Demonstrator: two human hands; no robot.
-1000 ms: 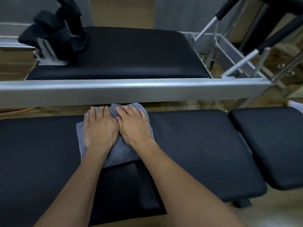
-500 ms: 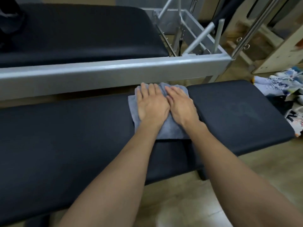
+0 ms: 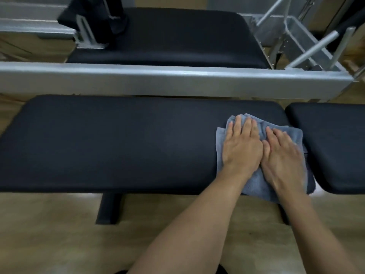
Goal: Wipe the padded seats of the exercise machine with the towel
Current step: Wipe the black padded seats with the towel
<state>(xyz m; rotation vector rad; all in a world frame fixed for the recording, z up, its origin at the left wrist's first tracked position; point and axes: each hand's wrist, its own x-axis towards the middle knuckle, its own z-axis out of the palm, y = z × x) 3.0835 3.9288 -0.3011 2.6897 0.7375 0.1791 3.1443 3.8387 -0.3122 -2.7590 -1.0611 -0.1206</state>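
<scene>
A folded grey-blue towel (image 3: 257,182) lies on the right end of the long black padded seat (image 3: 118,143) in front of me. My left hand (image 3: 242,147) and my right hand (image 3: 282,157) press flat on the towel side by side, fingers straight and pointing away from me. The towel's near edge hangs over the seat's front rim. A second black pad (image 3: 335,147) begins just right of the towel, across a narrow gap. Another black padded carriage (image 3: 177,36) sits behind a silver rail.
A silver metal rail (image 3: 158,80) runs across behind the near seat. Metal bars and a foot frame (image 3: 308,44) stand at the back right. Black shoulder rests (image 3: 98,16) rise at the back left. The seat's dark leg (image 3: 109,208) stands on the wooden floor (image 3: 59,234).
Both hands have slid the towel rightward and toward the front of the seat, from beside the rail to the seat's right end. My view has shifted, showing the seat's left end.
</scene>
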